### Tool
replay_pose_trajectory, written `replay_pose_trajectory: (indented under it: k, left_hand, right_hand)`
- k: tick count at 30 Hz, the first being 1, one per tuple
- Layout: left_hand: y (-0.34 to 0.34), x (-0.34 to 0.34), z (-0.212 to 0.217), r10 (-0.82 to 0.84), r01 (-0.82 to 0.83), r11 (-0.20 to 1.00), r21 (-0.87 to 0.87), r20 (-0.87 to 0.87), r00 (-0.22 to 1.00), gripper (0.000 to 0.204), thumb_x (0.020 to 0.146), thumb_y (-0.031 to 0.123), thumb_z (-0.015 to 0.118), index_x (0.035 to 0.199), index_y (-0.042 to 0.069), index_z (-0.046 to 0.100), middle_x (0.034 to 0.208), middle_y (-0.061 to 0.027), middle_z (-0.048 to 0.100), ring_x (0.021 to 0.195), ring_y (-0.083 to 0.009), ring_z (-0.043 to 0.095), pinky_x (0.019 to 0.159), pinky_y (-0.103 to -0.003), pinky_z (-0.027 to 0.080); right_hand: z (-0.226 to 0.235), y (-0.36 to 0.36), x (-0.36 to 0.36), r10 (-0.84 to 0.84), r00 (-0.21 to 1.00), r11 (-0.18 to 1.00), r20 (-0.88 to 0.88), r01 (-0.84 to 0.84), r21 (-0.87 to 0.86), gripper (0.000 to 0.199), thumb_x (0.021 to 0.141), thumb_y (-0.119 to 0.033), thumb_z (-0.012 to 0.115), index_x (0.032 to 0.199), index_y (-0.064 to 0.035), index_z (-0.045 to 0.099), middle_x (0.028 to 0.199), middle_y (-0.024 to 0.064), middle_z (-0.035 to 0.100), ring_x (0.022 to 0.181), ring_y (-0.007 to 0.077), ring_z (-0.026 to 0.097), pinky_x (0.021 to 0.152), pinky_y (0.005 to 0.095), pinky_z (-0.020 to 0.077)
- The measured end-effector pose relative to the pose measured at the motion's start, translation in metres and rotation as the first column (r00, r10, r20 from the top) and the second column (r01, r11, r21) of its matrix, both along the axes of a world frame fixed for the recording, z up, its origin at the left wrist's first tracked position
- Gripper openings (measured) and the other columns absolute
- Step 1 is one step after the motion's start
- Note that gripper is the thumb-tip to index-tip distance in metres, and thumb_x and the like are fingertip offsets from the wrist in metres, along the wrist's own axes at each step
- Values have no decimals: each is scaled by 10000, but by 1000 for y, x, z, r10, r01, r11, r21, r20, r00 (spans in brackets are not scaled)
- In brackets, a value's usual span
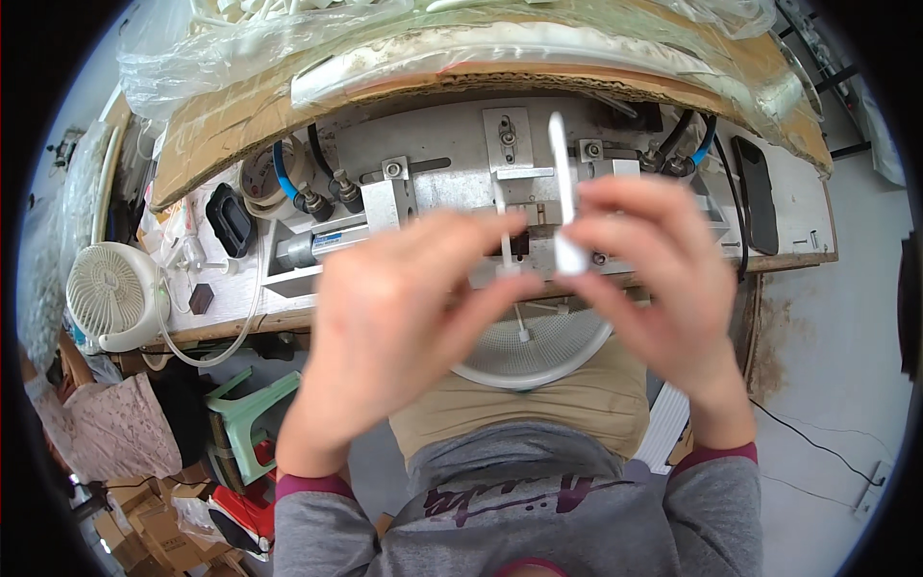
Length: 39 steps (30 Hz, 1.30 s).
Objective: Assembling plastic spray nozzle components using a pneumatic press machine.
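Observation:
My right hand (663, 269) pinches a long white plastic piece (562, 183), which stands nearly upright with a narrow rounded tip and a wider lower end. My left hand (394, 308), blurred by motion, curls its thumb and index finger at a thin white rod (507, 252) and seems to grip it. Both hands hover over the front of a metal clamping fixture (442, 183). Below them, a round white mesh basket (538, 361) rests at my lap with a few thin white pieces (524, 335) in it.
A cardboard shelf (231, 144) with plastic wrapping overhangs the bench. Blue and black hoses (284, 168) lead to the fixture. A black phone (755, 197) lies at the right, a white fan (115, 293) at the left. A green stool (248, 418) and another person (111, 423) are lower left.

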<state>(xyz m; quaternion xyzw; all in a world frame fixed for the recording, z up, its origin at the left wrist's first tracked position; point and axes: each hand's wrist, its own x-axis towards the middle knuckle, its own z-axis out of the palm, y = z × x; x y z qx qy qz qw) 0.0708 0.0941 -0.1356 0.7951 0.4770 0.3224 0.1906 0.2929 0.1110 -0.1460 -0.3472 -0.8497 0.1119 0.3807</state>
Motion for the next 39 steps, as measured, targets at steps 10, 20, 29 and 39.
replay_pose_trajectory:
  k: [10, 20, 29, 39]
  left_hand:
    - [120, 28, 52, 134, -122, 943, 309, -18, 991, 292, 867, 182, 743, 929, -101, 707, 872, -232, 702, 770, -296, 705, 733, -382, 563]
    - [120, 32, 75, 115, -116, 993, -23, -44, 992, 337, 839, 261, 772, 870, -67, 703, 839, -216, 700, 796, -309, 686, 718, -382, 532]
    - [37, -16, 27, -66, -7, 925, 379, 179, 982, 333, 746, 98, 834, 1062, 39, 746, 1140, -89, 676, 941, -176, 689, 773, -290, 570]
    - [-41, -49, 3, -11, -24, 994, 109, 317, 948, 331, 757, -15, 797, 1080, 27, 738, 1277, -120, 600, 941, -199, 705, 801, -310, 617]
  right_hand:
    - [-30, -36, -35, -85, 944, 993, 319, 56, 99, 211, 759, -68, 710, 952, -12, 646, 1250, 192, 681, 587, 147, 592, 569, 251, 464]
    - [-29, -24, -49, -144, 874, 988, 465, 100, 119, 198, 732, -56, 666, 925, -17, 649, 1214, 184, 700, 488, 143, 508, 527, 244, 440]
    - [-7, -13, -41, 34, 929, 999, 369, -18, -46, 203, 793, -169, 743, 909, -28, 654, 1060, 141, 746, 554, 149, 652, 545, 264, 491]
    - [54, 81, -31, -245, 954, 969, -173, 240, -51, 131, 872, -132, 744, 984, -66, 748, 937, -1, 751, 698, 53, 625, 580, 207, 451]
